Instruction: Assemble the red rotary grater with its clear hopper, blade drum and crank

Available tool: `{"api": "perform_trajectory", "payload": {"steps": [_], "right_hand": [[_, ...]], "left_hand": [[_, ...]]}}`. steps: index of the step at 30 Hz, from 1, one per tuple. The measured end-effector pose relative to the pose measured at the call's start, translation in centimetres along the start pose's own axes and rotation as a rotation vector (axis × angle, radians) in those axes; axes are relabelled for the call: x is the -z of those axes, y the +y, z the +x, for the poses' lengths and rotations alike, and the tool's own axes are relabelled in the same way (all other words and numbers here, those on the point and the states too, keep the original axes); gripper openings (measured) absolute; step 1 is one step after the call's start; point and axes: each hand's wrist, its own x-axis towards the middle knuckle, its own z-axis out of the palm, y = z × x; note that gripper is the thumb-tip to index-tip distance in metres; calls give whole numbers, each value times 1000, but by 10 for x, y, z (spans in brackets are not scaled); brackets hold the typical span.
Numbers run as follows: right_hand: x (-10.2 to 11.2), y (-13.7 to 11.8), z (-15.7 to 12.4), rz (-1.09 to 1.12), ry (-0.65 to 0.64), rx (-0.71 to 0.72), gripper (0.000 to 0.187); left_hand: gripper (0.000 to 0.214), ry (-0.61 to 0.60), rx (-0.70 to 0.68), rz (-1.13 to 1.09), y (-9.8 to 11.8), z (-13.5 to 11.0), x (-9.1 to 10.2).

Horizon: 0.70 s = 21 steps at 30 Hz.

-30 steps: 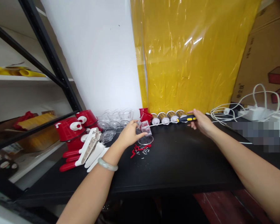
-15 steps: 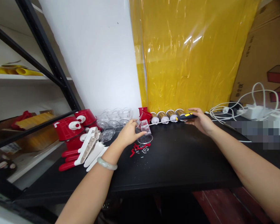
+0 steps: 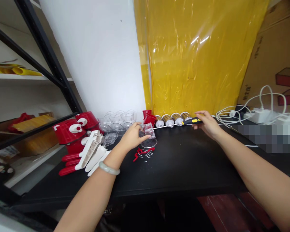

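Note:
My left hand (image 3: pixel 131 138) is closed around a clear plastic part (image 3: pixel 149 131) with a round, wide rim, tilted on its side just above the black tabletop. A screwdriver (image 3: pixel 191 121) with a black and yellow handle lies level in the fingers of my right hand (image 3: pixel 209 125). Its long thin shaft points left and its tip reaches the clear part; exactly where it enters is hard to see. Small red plastic pieces (image 3: pixel 136 157) and several screws (image 3: pixel 148 155) are scattered on the table in front of the clear part.
Red housings (image 3: pixel 69 132) and white handles (image 3: pixel 88 154) are piled at the left. Clear cups (image 3: pixel 117 122) stand along the back, beside red cups (image 3: pixel 148 118) and several patterned cylinders (image 3: pixel 168 120). White cables and adapters (image 3: pixel 261 114) lie at the right.
The view has shifted slightly. Both hands keep their hold, and the screwdriver's shaft still meets the clear plastic part; nothing has been let go.

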Motion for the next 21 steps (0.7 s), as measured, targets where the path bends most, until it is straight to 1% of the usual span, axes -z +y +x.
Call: {"api": "perform_trajectory", "payload": {"steps": [2,5,7,9,13,15,18,21], "right_hand": [[1,1,1,-25,11,-17,29],[1,0,0,83,-6,-45,25],[1,-2,-1,137,-16,-55,28],[0,-4,-2,115,-12,-45,35],[-2,-4,-3,29,8,-22,35],[-2,-6,-4,83,-2,-33,37],[-2,-7,-4,166,-34,-44,27],[-1,-4,-3,127,-22,-42,31]], "left_hand": [[48,-3,0,0,0,0,0],[47,-8,0,10,0,0,0],[47,-8,6,13,0,0,0],[47,-8,8,8,0,-1,0],[46,-6,6,-5,0,-1,0],[45,-5,10,-2,1,-1,1],[46,-14,19,5,3,0,2],[46,-17,20,-1,3,0,2]]}}
